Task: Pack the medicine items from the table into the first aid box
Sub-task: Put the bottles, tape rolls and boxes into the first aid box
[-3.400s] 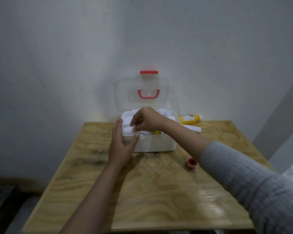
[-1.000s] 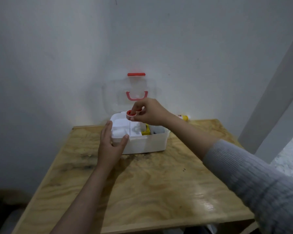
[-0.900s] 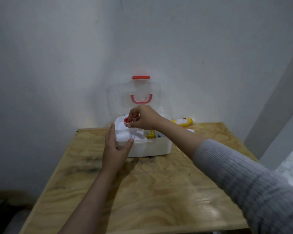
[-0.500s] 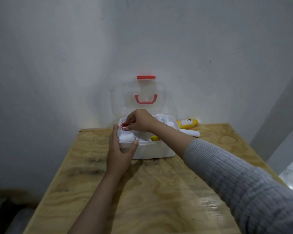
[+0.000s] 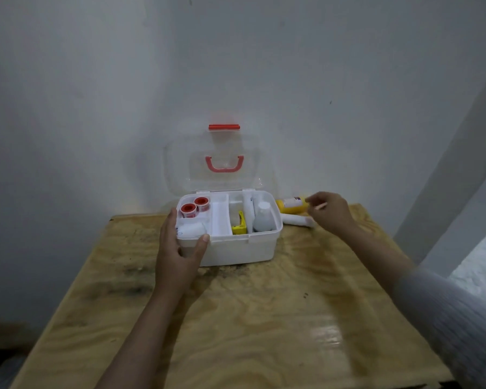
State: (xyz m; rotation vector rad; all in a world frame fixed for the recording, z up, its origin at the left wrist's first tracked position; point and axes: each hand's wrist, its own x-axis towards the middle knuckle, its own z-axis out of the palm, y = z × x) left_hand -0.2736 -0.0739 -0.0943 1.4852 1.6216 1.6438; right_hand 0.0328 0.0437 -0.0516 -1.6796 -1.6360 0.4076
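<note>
The white first aid box [image 5: 242, 249] stands open at the back of the wooden table, its clear lid [image 5: 180, 169] leaning on the wall. Two red tape rolls [image 5: 194, 208] lie in its back-left compartment, a white bandage roll [image 5: 191, 230] in front of them, a yellow item [image 5: 239, 224] and a white bottle [image 5: 263, 220] further right. My left hand [image 5: 180, 248] grips the box's front-left corner. My right hand [image 5: 330, 211] hovers empty, fingers apart, to the right of the box, just over a yellow bottle [image 5: 291, 205] and a white roll [image 5: 296, 220] lying on the table.
The table [image 5: 264, 318] is pushed into a corner against white walls. A white pillar [image 5: 449, 175] rises at the right, past the table's right edge.
My right hand set the red tape roll in the back-left compartment, let go and swung right to the yellow bottle. My left hand stayed on the box.
</note>
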